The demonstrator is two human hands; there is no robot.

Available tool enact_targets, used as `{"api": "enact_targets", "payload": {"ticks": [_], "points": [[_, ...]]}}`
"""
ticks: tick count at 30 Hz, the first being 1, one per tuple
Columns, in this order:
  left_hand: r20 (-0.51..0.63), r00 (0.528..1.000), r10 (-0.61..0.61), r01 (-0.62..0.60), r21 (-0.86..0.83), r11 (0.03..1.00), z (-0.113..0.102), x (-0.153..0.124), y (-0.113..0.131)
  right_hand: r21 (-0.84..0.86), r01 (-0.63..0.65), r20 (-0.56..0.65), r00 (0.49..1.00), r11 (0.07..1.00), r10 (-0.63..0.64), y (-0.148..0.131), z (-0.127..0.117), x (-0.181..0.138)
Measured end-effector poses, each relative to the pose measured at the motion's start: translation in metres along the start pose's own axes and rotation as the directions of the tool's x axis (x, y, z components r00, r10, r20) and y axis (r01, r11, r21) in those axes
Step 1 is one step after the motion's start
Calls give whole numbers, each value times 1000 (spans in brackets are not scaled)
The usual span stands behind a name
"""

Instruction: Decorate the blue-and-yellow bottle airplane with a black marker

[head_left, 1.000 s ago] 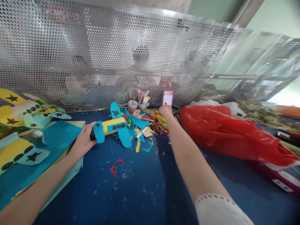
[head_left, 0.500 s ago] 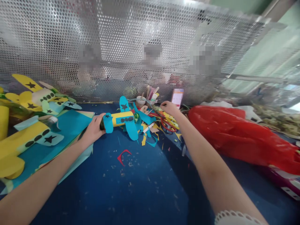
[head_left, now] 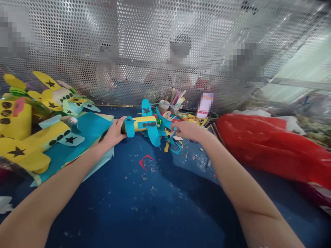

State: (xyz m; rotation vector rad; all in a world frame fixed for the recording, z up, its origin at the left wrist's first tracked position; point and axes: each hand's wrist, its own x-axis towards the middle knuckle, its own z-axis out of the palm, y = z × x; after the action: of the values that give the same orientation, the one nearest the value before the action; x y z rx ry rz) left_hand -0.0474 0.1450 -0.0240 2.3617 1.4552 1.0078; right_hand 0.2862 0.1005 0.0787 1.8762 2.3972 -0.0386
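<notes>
A paper aeroplane [head_left: 144,124] built on a bottle, yellow with blue wings and black stars, lies on the blue table [head_left: 144,199]. My left hand [head_left: 114,132] is wrapped round its tail end. My right hand [head_left: 186,131] is closed just right of the plane's nose, fingers pinched among blue and yellow paper scraps [head_left: 172,143]; what it pinches is too small to name.
Several finished yellow and blue planes [head_left: 38,137] lie on blue paper at the left. A red plastic bag [head_left: 269,144] fills the right. A cup of sticks [head_left: 170,103] and a phone [head_left: 205,105] stand against the perforated metal screen [head_left: 155,44]. People sit behind it.
My right hand has drawn back from the phone at the screen to the scraps beside the plane's nose. My left hand has stayed on the plane's tail. The view has tilted down.
</notes>
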Motion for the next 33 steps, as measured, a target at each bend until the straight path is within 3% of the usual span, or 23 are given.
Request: {"api": "enact_targets", "payload": {"ticks": [2,4,6,8,11,13,14,17,19,21,22,24,26,27,29,30,31,33], "points": [[1,1000,6,-6,-7,1000,0,0,0,140,84,-130,989,987,-66,2,-12,-6],[-3,1000,23,-23,-6,1000,0,0,0,338,190,-332,941,922,-72,-3,-15,-9],[2,999,47,-47,1,999,0,-1,1,500,326,-530,848,802,-14,-16,-6,-6],[11,998,69,-70,11,998,-1,-1,1,619,407,-624,774,671,106,-36,14,0],[14,996,86,-86,23,996,-1,-2,2,739,443,-614,753,507,237,-67,50,8],[12,996,89,-89,30,996,-1,-2,3,762,476,-609,757,440,237,-81,69,6],[11,996,92,-93,31,995,-2,-2,3,750,485,-620,752,449,223,-85,75,4],[16,995,103,-104,23,994,-2,-1,3,693,482,-588,808,536,33,-87,81,-5],[23,995,100,-100,17,995,-3,-1,3,655,476,-620,782,587,59,-81,79,-5],[30,995,96,-97,17,995,-3,0,2,655,438,-639,756,616,142,-70,76,4],[29,995,93,-94,18,995,-3,1,2,700,406,-627,743,588,234,-63,75,12],[32,996,88,-89,18,996,-3,2,0,823,342,-545,697,453,466,-46,72,29],[33,995,89,-90,21,996,-3,2,-2,874,361,-486,662,326,570,-27,68,43],[31,995,94,-94,22,995,-3,2,-2,864,383,-504,646,328,573,-16,64,48],[33,994,101,-102,24,994,-3,2,-3,784,389,-615,588,483,526,6,55,48],[32,994,101,-102,27,994,-3,2,-3,752,391,-648,583,531,489,17,50,45],[29,995,99,-100,31,995,-3,2,-3,713,382,-676,596,588,433,28,44,40],[15,995,96,-97,41,994,-3,2,-3,434,298,-657,750,850,72,47,34,30]]}}
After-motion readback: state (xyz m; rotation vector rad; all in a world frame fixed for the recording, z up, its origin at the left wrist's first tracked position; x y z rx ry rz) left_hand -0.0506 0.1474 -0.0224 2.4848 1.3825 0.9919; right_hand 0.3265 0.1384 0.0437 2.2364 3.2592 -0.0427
